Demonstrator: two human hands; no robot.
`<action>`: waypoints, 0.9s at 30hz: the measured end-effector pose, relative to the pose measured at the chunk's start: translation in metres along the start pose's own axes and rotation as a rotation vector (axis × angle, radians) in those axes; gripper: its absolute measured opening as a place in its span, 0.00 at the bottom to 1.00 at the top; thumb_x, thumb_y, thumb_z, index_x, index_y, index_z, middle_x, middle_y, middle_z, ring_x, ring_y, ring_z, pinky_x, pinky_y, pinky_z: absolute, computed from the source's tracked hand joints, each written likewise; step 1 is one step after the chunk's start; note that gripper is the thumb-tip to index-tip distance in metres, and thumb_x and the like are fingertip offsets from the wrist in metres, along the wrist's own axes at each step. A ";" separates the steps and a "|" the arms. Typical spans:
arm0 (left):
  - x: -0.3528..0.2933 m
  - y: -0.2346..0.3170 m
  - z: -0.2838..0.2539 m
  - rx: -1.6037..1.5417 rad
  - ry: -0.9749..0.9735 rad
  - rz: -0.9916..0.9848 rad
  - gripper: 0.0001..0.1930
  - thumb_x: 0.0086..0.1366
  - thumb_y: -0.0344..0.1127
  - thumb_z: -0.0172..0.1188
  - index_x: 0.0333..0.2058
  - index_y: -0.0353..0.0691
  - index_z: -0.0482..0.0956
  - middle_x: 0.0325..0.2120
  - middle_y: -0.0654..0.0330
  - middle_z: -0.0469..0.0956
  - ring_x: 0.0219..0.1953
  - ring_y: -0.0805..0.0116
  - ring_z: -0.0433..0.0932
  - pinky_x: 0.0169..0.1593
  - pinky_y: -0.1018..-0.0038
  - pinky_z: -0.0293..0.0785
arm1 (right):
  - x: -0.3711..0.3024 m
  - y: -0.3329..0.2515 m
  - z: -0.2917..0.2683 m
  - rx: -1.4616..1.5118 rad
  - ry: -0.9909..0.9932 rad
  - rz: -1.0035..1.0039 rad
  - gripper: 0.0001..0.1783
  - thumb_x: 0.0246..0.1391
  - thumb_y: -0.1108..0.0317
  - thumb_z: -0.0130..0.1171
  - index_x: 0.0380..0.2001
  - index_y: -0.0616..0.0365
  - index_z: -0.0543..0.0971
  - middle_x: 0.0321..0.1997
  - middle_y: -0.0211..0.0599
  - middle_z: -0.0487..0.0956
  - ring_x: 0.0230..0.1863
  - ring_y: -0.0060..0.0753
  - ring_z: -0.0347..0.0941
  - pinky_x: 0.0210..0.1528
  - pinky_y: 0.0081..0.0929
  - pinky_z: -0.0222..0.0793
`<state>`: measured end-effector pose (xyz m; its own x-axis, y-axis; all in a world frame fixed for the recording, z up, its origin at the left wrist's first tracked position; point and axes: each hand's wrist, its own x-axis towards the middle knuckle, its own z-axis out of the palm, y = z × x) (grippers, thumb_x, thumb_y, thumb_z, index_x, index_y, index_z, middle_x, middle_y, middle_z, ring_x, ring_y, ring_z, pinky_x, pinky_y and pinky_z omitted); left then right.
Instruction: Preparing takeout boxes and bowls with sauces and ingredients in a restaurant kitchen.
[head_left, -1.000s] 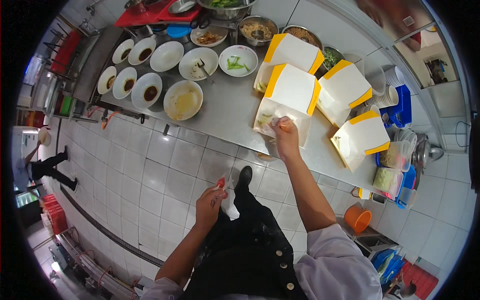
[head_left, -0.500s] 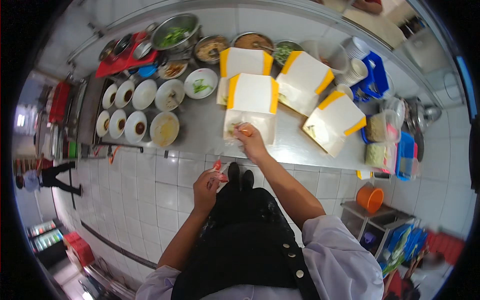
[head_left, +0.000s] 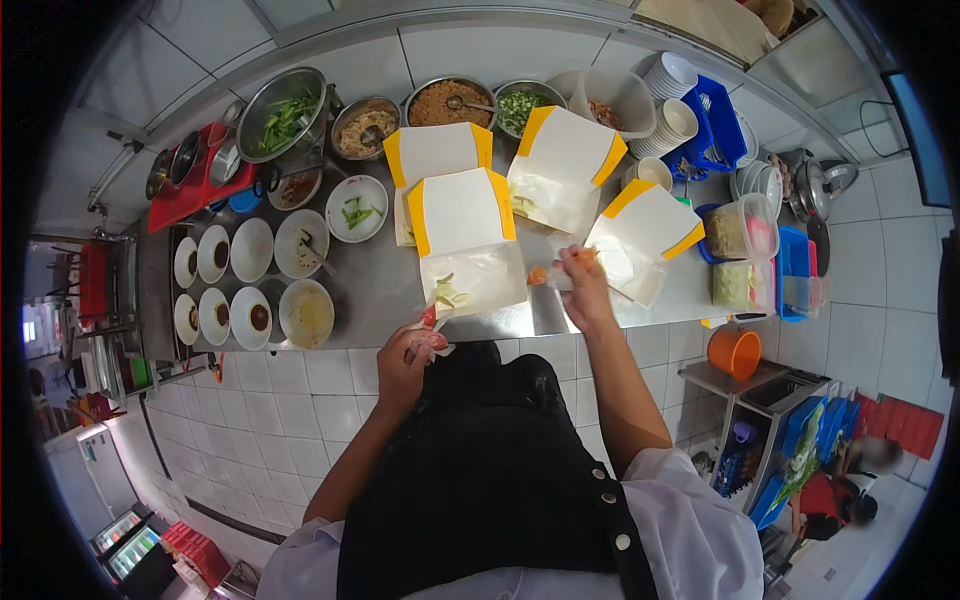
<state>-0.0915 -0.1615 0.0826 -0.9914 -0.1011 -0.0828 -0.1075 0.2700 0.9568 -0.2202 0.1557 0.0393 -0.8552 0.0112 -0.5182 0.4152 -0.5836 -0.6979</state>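
Note:
My left hand (head_left: pixel 402 362) is closed around small clear plastic packets with red contents (head_left: pixel 430 320), just off the counter's front edge beside the nearest takeaway box. Between the fingers of my right hand (head_left: pixel 588 293) is a small clear packet with orange contents (head_left: pixel 539 276), held above the counter between two boxes. The nearest white-and-yellow takeaway box (head_left: pixel 500 288) stands with its lid up and pale sliced vegetables (head_left: pixel 450 293) inside. Another open box (head_left: pixel 640 240) lies just right of my right hand. A third one (head_left: pixel 560 165), behind them, also holds pale pieces.
White bowls (head_left: pixel 250 320), several with dark sauce, stand in rows on the steel counter (head_left: pixel 375 300) at the left. Metal bowls of minced food (head_left: pixel 440 103) and greens line the back. Stacked cups (head_left: pixel 680 118), a blue basket (head_left: pixel 722 110) and plastic tubs (head_left: pixel 735 285) occupy the right end.
My right hand has moved right with the orange packet, away from over the nearest box. My left hand, still holding the red packets, is now close to that box. The view has shifted.

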 end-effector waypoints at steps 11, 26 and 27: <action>0.042 -0.008 -0.026 0.019 -0.065 -0.086 0.07 0.70 0.29 0.62 0.38 0.33 0.87 0.37 0.53 0.85 0.40 0.64 0.83 0.49 0.70 0.77 | 0.038 -0.050 -0.085 -0.046 0.154 -0.080 0.05 0.67 0.73 0.63 0.42 0.51 0.77 0.38 0.25 0.79 0.39 0.21 0.79 0.44 0.21 0.77; 0.045 -0.017 -0.032 -0.039 -0.068 -0.144 0.07 0.70 0.29 0.62 0.39 0.31 0.85 0.39 0.54 0.83 0.35 0.70 0.82 0.39 0.74 0.77 | 0.006 0.013 0.030 -1.102 -0.296 -0.122 0.08 0.68 0.67 0.61 0.38 0.59 0.75 0.32 0.29 0.76 0.30 0.20 0.71 0.35 0.25 0.72; 0.045 -0.018 -0.031 -0.071 -0.065 -0.152 0.07 0.70 0.29 0.62 0.39 0.31 0.85 0.39 0.56 0.83 0.32 0.73 0.80 0.36 0.76 0.77 | 0.008 0.031 0.049 -1.230 -0.404 -0.113 0.08 0.65 0.67 0.62 0.38 0.61 0.76 0.32 0.37 0.80 0.32 0.33 0.79 0.38 0.34 0.75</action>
<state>-0.1318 -0.2009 0.0705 -0.9670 -0.0728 -0.2441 -0.2537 0.1874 0.9490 -0.2291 0.0983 0.0380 -0.8470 -0.3584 -0.3927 0.1616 0.5302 -0.8323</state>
